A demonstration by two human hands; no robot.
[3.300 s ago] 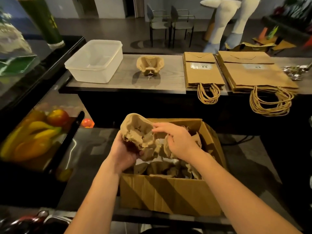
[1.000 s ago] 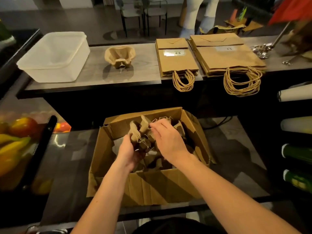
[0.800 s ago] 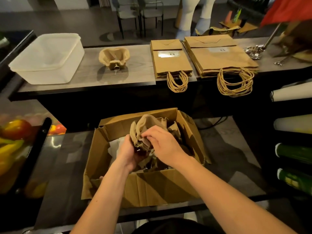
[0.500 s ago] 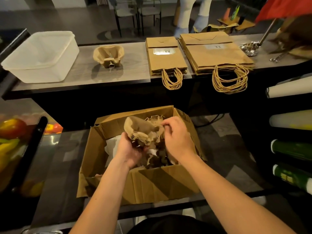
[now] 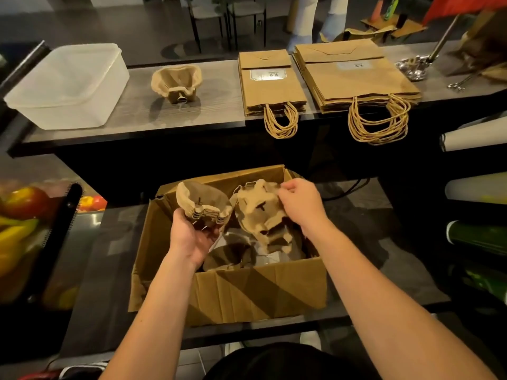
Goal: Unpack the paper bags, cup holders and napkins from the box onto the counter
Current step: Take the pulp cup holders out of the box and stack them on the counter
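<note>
The box [image 5: 255,292] is brown cardboard. The cup holders [image 5: 203,204] are pale tan pulp. The paper bags [image 5: 271,86] are kraft brown with white labels and tan cord handles. The bench [image 5: 219,105] is grey woodgrain. The tub [image 5: 68,86] left of the bags is translucent white.

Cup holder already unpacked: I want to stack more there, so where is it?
The cup holder sits on the counter, between the plastic tub and the smaller paper bag stack.
</note>
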